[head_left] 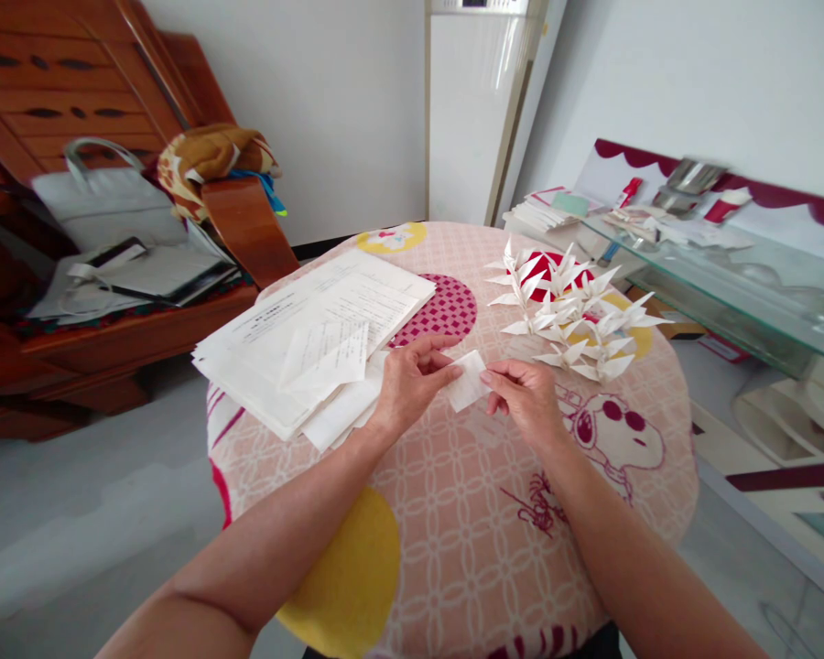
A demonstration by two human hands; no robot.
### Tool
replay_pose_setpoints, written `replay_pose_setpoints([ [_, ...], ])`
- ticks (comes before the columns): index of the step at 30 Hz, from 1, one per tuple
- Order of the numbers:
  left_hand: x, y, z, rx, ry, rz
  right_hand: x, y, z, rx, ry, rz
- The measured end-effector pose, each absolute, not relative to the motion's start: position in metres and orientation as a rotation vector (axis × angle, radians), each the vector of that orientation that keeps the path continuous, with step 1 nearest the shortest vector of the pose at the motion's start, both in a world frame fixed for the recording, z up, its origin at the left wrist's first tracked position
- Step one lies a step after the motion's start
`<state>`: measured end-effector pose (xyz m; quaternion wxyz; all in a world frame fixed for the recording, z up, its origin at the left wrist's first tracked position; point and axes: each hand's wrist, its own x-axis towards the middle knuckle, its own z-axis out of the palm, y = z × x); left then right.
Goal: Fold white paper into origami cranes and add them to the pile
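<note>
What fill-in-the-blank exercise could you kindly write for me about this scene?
1. The left hand and the right hand hold a small piece of white ____.
2. The folded cranes lie nearer to the ____ hand than to the other.
3. On the tablecloth, the large circle beside the left forearm is coloured ____.

Missing words: paper; right; yellow

Pink tablecloth (446, 494), white lattice, yellow circles.
</note>
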<state>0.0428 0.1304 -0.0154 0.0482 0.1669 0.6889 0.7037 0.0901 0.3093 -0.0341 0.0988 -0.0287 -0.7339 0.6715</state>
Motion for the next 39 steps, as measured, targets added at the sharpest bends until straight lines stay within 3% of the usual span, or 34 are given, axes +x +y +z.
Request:
replay_pose_setpoints([
  [7, 0.028, 0.129, -0.033, 0.322, 2.083, 1.98, 0.082, 0.312, -0.039, -0.183, -2.371, 2.029],
  [12, 0.015, 0.132, -0.046, 0.263, 2.266, 1.738, 0.073, 0.314, -0.042, -0.106, -2.636, 1.728],
  [17, 0.011, 0.134, -0.04, 0.148, 2.144, 1.78, 0.07, 0.314, -0.039, -0.038, -2.773, 1.542],
  [27, 0.011, 0.133, -0.042, 0.138, 2.074, 1.831, 0.071, 0.315, -0.039, -0.076, -2.756, 1.543],
  [34, 0.013, 0.135, -0.041, 0.254, 2.324, 1.668, 0.07, 0.314, -0.037, 0.032, -2.923, 0.82],
  [39, 0.014, 0.137, -0.042, 0.541, 2.742, 1.336, 0.074, 0.313, -0.034, 0.025, -3.02, 0.537],
])
